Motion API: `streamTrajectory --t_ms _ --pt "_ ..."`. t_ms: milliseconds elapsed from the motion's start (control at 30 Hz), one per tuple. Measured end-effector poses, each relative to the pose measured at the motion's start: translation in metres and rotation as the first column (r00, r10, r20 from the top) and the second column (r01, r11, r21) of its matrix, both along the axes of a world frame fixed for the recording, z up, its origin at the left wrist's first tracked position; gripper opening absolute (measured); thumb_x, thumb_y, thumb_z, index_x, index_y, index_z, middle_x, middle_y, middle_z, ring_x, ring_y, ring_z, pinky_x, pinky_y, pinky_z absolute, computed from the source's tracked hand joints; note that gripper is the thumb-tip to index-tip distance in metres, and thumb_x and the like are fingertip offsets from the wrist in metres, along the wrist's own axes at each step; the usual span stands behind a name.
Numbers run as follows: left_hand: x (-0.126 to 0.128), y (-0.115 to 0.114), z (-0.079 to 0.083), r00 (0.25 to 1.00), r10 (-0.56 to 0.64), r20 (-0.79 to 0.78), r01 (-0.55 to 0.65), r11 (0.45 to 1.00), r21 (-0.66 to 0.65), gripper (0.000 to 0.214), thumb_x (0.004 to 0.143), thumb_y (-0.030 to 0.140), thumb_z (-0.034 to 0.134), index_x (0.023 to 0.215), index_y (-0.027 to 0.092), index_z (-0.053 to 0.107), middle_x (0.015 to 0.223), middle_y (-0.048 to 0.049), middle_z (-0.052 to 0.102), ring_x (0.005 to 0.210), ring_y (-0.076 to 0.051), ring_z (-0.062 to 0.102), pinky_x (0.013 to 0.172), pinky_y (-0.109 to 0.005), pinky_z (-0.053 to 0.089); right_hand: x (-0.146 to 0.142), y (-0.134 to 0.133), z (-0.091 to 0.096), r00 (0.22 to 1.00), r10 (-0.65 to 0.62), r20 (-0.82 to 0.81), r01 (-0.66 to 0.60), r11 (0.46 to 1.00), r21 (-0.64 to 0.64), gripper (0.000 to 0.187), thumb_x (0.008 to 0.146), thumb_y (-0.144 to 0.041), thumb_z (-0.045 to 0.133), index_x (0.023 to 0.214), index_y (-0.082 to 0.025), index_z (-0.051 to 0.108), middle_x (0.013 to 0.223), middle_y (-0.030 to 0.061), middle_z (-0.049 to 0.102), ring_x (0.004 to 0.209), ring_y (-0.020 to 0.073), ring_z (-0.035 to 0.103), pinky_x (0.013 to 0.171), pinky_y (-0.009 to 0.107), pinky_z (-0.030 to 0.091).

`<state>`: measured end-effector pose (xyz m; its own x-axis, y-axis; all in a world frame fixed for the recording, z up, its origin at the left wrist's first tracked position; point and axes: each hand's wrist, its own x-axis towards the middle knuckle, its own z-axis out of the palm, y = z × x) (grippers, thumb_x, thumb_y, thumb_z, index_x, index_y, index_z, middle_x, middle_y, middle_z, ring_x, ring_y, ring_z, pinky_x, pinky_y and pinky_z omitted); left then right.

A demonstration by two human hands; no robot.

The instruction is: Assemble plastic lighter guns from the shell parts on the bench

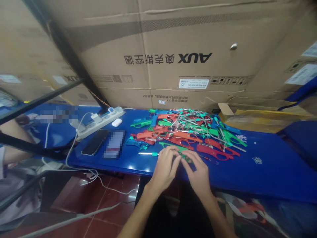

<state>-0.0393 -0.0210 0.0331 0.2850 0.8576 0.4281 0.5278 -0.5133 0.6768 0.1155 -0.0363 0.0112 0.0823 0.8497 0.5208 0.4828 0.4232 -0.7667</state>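
Observation:
My left hand (165, 167) and my right hand (197, 169) meet over the front edge of a blue table (267, 172). Both have their fingers curled on a green plastic handle piece (178, 151) that lies between them. Just left of my left hand lies a thin metal rod with a green tip (148, 153). Behind my hands spreads a heap of red, green and blue plastic handle parts mixed with metal rods (190, 130).
A white power strip (100, 121) with plugs and cables, a small white case (117, 122) and two phones (95, 142) lie at the table's left. Large cardboard boxes (173, 49) stand behind the table. Another person's arm (12, 132) shows at far left. Black metal bars cross the left side.

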Motion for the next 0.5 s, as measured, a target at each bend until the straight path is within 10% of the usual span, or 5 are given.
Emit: streamTrajectory --t_ms 167,367,500 --pt "-0.020 -0.003 -0.011 0.991 -0.054 0.122 0.058 0.998 -0.029 0.011 0.102 0.027 0.057 0.111 0.024 0.062 0.101 -0.0045 0.072 0.099 -0.021 0.066 0.097 -0.039 0.048 -0.007 0.001 0.005 0.940 0.176 -0.292 -0.210 0.974 -0.088 0.011 0.092 -0.030 0.073 0.097 -0.023 0.066 0.107 0.0078 0.076 0.086 0.0199 0.071 0.072 0.033 0.058" --pt "-0.030 -0.002 -0.019 0.967 0.003 0.255 0.029 0.992 -0.124 0.012 0.101 0.031 0.061 0.095 0.022 0.067 0.093 -0.0041 0.073 0.087 -0.020 0.067 0.086 -0.036 0.053 -0.003 0.001 0.009 0.941 0.320 -0.113 -0.334 0.933 -0.133 0.012 0.094 -0.034 0.070 0.101 -0.025 0.068 0.120 0.0080 0.071 0.093 0.0198 0.067 0.069 0.031 0.054" --pt "-0.046 0.002 -0.012 0.991 -0.092 0.099 0.102 0.989 -0.106 0.014 0.102 0.030 0.058 0.095 0.023 0.068 0.097 -0.0043 0.074 0.095 -0.022 0.068 0.094 -0.039 0.050 0.020 0.000 0.007 0.930 0.352 0.109 -0.328 0.925 -0.194 0.044 0.090 -0.043 0.074 0.131 -0.030 0.062 0.130 0.0085 0.067 0.102 0.0225 0.068 0.081 0.036 0.058"
